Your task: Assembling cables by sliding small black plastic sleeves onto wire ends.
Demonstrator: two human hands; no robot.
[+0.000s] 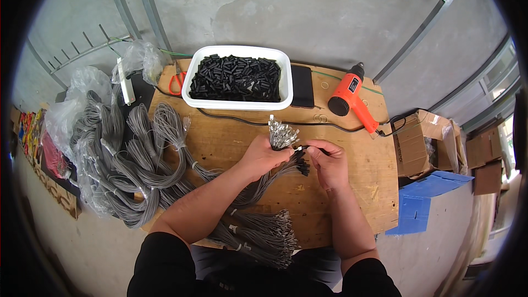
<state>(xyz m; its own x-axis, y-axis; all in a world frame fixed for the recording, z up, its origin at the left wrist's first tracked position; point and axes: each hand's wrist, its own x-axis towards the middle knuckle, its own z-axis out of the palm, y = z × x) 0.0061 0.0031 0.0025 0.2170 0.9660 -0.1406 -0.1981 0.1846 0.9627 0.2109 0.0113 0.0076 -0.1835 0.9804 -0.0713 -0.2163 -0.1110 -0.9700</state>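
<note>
My left hand (263, 155) grips a bundle of grey wires (281, 135) whose metal terminal ends stick up above my fingers. Some wires of the bundle carry short black sleeves (300, 162) and fan out to the right. My right hand (326, 159) pinches one of these sleeved wire ends right beside the left hand. Both hands work over the middle of a wooden board table (357, 187). A white tub (284, 85) filled with black sleeves stands at the far side of the table.
An orange heat gun (348, 97) lies at the back right, a black flat device (302, 86) beside the tub, red scissors (176, 82) at its left. Coils of grey wire (137, 148) pile at the left; tied wire bundles (264, 236) lie near me. Cardboard boxes (418, 137) stand at the right.
</note>
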